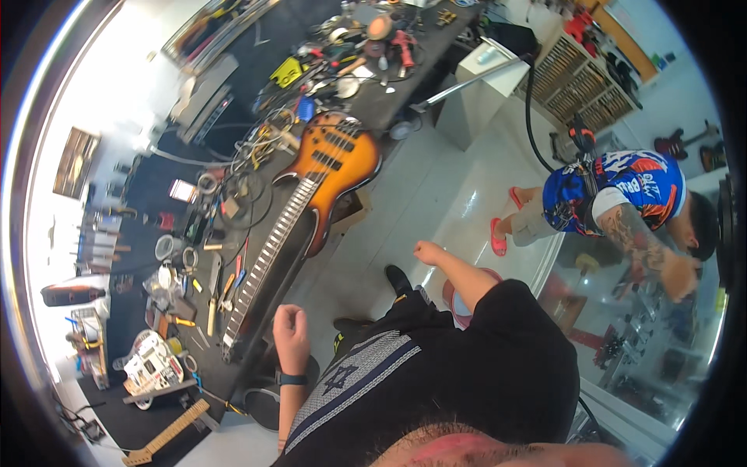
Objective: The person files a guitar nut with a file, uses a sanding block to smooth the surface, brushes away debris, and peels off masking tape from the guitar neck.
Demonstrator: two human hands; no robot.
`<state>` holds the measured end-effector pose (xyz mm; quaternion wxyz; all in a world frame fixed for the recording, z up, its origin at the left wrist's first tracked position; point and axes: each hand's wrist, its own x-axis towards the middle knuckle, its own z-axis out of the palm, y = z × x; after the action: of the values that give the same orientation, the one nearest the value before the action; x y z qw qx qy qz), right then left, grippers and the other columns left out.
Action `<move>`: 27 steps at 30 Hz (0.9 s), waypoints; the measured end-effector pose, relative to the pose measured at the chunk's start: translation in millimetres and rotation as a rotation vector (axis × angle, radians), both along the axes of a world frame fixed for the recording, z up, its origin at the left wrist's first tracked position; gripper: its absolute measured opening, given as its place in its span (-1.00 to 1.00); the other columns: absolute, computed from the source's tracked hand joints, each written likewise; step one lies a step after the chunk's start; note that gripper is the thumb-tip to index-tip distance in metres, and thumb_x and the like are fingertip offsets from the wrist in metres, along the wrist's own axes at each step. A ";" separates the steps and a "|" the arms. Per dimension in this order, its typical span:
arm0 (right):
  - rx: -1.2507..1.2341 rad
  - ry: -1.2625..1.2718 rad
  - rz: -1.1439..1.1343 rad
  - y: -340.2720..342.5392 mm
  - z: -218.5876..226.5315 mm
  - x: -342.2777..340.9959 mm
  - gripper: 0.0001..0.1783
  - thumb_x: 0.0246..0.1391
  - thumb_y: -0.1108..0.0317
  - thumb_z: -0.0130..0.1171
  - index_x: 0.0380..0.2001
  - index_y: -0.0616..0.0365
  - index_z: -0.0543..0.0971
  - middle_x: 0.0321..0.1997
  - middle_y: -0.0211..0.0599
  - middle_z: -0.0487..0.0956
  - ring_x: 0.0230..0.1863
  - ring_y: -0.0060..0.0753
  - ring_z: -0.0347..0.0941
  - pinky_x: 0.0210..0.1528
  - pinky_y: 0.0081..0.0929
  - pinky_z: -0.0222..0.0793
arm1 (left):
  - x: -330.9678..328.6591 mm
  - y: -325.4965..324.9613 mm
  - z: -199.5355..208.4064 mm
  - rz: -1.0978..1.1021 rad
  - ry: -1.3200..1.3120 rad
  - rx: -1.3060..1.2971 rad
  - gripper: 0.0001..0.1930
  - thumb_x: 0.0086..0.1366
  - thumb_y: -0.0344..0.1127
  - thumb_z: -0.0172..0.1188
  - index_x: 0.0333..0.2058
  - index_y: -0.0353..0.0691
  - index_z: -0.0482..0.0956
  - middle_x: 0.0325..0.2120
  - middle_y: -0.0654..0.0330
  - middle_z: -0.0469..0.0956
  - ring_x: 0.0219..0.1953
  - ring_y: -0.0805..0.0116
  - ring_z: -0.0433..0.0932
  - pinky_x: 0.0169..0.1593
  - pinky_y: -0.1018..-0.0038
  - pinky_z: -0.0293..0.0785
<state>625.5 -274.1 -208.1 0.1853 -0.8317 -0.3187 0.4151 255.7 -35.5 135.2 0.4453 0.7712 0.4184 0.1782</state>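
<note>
My left hand [292, 333], with a dark band at its wrist, hangs in the air beside the workbench [257, 342]. Its fingers are curled in and I see nothing in them. Out over the floor, my right hand [426, 251] is also closed, with nothing showing in it. A sunburst electric bass guitar [336, 159] lies face up along the bench's near edge, its body farther off and its neck running back toward my left hand. Neither hand touches it; the end of the neck is nearest the left one.
Tools, cables and tape crowd the bench; a wooden guitar neck [175, 432] lies at its near end. A dark bin [263, 406] stands below my left forearm. At right, another person [615, 191] in a blue shirt bends forward. Beyond stand a white cabinet [476, 97] and a drawer unit [580, 82].
</note>
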 end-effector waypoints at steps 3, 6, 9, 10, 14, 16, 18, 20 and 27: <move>0.169 -0.099 -0.224 -40.4 -20.8 6.4 -0.69 0.14 0.22 0.19 -0.44 0.25 0.73 -0.36 0.03 0.75 -0.24 0.12 0.71 -0.06 -0.03 0.60 | 81.2 -2.0 23.8 -0.203 0.017 0.050 -0.97 0.41 -0.54 0.18 -0.24 -0.37 0.51 -0.35 0.03 0.51 -0.26 0.13 0.54 -0.11 0.34 0.48; -0.027 0.033 0.069 -82.4 -30.1 14.7 -0.68 0.14 0.21 0.17 -0.43 0.24 0.75 -0.32 0.09 0.72 -0.20 0.20 0.68 -0.03 0.02 0.58 | 130.6 4.3 26.2 -0.326 -0.002 0.137 -0.95 0.39 -0.54 0.20 -0.24 -0.37 0.51 -0.34 -0.01 0.52 -0.24 0.06 0.57 -0.09 0.30 0.50; -0.163 0.111 0.244 -128.4 -44.8 15.7 -0.69 0.11 0.21 0.20 -0.40 0.21 0.80 -0.25 0.15 0.74 -0.11 0.23 0.70 0.05 0.05 0.59 | 160.6 6.4 41.7 -0.339 -0.009 0.188 -0.94 0.36 -0.55 0.21 -0.22 -0.35 0.52 -0.33 0.00 0.52 -0.23 0.01 0.57 -0.09 0.29 0.50; -0.217 0.176 0.183 -141.0 -51.3 13.6 -0.72 0.07 0.26 0.19 -0.39 0.20 0.80 -0.33 0.06 0.75 -0.22 0.10 0.72 -0.07 -0.03 0.61 | 163.7 5.3 46.6 -0.334 -0.009 0.212 -0.93 0.36 -0.55 0.21 -0.22 -0.35 0.52 -0.33 0.01 0.52 -0.23 -0.01 0.57 -0.09 0.29 0.50; -0.159 0.049 0.701 -238.2 -108.5 23.2 -0.77 -0.08 0.26 0.46 -0.35 0.15 0.82 -0.23 0.04 0.78 -0.17 0.07 0.75 -0.07 -0.02 0.66 | 156.3 3.3 34.2 -0.318 -0.143 0.237 -0.94 0.35 -0.54 0.22 -0.24 -0.31 0.52 -0.32 0.01 0.52 -0.21 -0.04 0.58 -0.07 0.23 0.52; -0.358 0.188 0.672 -211.3 -87.0 30.0 -0.74 -0.09 0.24 0.48 -0.33 0.15 0.82 -0.22 0.03 0.78 -0.16 0.07 0.75 -0.06 -0.02 0.66 | 137.6 -12.1 42.5 -0.275 -0.132 0.271 -0.93 0.33 -0.54 0.23 -0.26 -0.32 0.51 -0.35 0.05 0.48 -0.25 0.05 0.55 -0.11 0.29 0.49; -0.464 0.196 0.735 -187.6 -71.8 47.0 -0.71 -0.10 0.23 0.50 -0.30 0.15 0.82 -0.21 0.02 0.78 -0.15 0.07 0.74 -0.05 -0.02 0.66 | 108.2 -16.3 40.3 -0.182 -0.132 0.283 -0.94 0.35 -0.51 0.22 -0.26 -0.32 0.51 -0.35 0.05 0.49 -0.26 0.05 0.54 -0.12 0.28 0.49; -0.524 0.140 0.897 -158.0 -65.5 69.3 -0.68 -0.11 0.22 0.52 -0.27 0.15 0.81 -0.20 0.02 0.78 -0.14 0.08 0.74 -0.05 -0.02 0.66 | 75.7 -26.3 41.9 -0.098 -0.111 0.242 -0.95 0.38 -0.49 0.21 -0.27 -0.32 0.52 -0.35 0.06 0.50 -0.27 0.06 0.54 -0.13 0.28 0.49; -0.207 -0.012 0.431 56.5 -17.1 108.0 -0.66 0.08 0.54 0.18 -0.06 0.30 0.70 -0.27 -0.03 0.74 -0.27 -0.11 0.71 -0.29 -0.14 0.66 | -37.9 -50.9 15.1 0.283 -0.124 0.223 -0.92 0.42 -0.45 0.22 -0.18 -0.32 0.59 -0.29 0.06 0.56 -0.22 0.06 0.59 -0.10 0.27 0.52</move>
<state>733.5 -217.7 -225.3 0.0042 -0.7617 -0.4455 0.4704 217.9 -86.4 150.4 0.3526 0.7369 0.4719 0.3316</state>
